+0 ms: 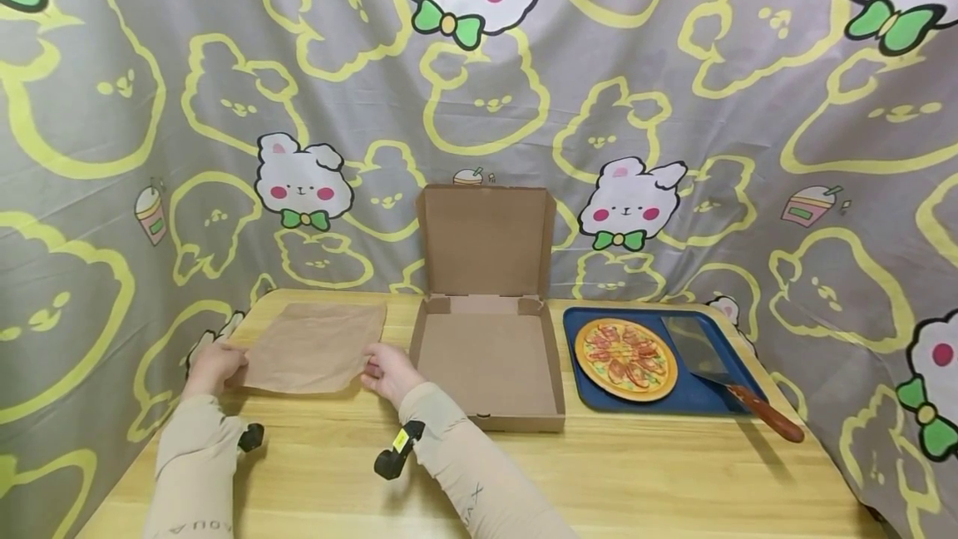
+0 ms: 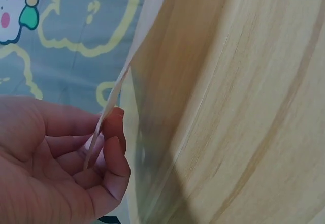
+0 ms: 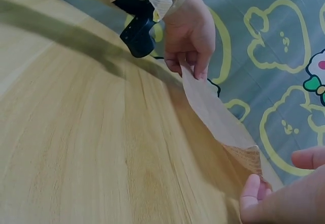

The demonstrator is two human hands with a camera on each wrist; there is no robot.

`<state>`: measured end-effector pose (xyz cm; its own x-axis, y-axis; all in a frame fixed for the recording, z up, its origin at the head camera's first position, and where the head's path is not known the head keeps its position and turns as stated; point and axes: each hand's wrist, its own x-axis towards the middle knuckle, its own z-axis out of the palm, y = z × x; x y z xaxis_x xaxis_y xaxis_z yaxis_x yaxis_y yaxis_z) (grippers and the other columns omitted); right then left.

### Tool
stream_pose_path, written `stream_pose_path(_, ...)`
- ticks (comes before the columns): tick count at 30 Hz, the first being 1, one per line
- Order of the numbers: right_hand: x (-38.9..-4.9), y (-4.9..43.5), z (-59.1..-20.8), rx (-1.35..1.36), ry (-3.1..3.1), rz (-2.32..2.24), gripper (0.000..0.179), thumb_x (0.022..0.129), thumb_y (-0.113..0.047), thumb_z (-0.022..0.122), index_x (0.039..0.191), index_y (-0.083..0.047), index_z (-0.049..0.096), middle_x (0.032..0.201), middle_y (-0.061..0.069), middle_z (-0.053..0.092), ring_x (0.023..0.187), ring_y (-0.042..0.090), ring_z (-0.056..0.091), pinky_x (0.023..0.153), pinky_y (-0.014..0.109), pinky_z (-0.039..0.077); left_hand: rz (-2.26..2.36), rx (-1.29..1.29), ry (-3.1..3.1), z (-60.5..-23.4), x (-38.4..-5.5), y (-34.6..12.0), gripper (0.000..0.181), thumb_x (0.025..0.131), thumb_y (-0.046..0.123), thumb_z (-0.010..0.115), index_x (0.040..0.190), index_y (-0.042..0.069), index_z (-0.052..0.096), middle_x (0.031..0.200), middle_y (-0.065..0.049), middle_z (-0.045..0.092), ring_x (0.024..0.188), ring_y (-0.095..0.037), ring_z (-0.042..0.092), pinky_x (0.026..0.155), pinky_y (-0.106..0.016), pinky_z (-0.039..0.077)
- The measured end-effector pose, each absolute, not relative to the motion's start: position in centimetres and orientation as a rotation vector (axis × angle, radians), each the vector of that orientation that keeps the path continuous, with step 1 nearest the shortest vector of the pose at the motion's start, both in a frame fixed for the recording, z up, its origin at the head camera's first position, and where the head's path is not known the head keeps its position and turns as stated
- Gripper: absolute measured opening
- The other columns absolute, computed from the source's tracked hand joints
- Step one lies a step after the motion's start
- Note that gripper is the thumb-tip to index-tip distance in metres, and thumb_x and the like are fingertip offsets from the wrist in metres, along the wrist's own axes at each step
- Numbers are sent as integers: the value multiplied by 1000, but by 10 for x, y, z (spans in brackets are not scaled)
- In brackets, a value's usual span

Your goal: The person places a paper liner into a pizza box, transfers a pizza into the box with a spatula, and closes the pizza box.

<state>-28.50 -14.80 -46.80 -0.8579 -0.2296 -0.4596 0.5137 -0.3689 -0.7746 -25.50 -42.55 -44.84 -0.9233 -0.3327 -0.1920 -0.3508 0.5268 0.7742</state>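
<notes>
The brown paper sheet [image 1: 314, 348] is at the left of the open cardboard box [image 1: 486, 364], its near edge raised above the table [image 1: 322, 489]. The left hand [image 1: 215, 368] pinches one near corner; the right hand [image 1: 392, 371] seems to pinch the opposite side, its fingertips being partly hidden. The sheet is probably very light, soft and easily creased, so corners are the best hold.

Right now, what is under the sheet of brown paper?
Below the raised near edge of the brown paper, held by the left hand and right hand, the wooden tabletop shows. Beneath the far part I cannot see, because the paper covers it.
</notes>
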Motion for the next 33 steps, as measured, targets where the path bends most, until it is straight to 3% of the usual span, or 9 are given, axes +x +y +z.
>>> stream_pose_path(3,-285,-147,-467,377,1405,-2249,6,86,-2,59,87,-6,55,84,4,50,76,13,49,69,24,45,1470,-599,2685,-447,-252,-424,43,88,-3,48,124,-26,45,64,3,57,59,-13,50,55,-27,45)
stream_pose_path(13,-285,-139,-457,303,1413,-2291,22,78,7,53,69,-13,50,68,-1,49,67,11,48,62,19,44,1599,-621,2684,-437,-244,-415,43,95,6,50,127,-21,44,75,8,56,66,-5,53,59,-24,50)
stream_pose_path(16,-286,-135,-453,284,1416,-2309,19,77,8,53,75,-10,52,68,-2,49,66,9,48,59,18,43,1624,-592,2673,-431,-242,-412,45,97,9,50,131,-19,41,76,12,56,67,-3,54,59,-23,51)
stream_pose_path(18,-288,-133,-450,271,1411,-2320,17,79,9,53,87,-5,58,70,-2,51,66,9,48,58,17,43,1646,-587,2667,-428,-241,-410,46,98,10,51,132,-18,41,75,15,57,66,-1,55,60,-22,52)
stream_pose_path(23,-293,-122,-445,234,1411,-2349,35,83,9,55,117,2,58,77,0,54,67,7,50,60,17,44,1732,-562,2657,-422,-242,-400,45,98,16,53,130,-15,45,72,21,58,66,2,59,61,-20,52)
stream_pose_path(29,-298,-103,-440,204,1416,-2375,29,86,6,56,115,0,57,83,3,58,69,10,52,64,21,45,1775,-494,2690,-417,-240,-382,46,98,21,56,129,-11,48,75,25,58,70,7,59,65,-17,54)
stream_pose_path(33,-298,-88,-438,170,1426,-2367,31,87,5,57,117,0,57,86,2,59,73,11,54,69,23,47,1778,-415,2686,-415,-239,-371,50,100,21,53,135,-13,42,79,24,57,73,9,58,67,-16,54)
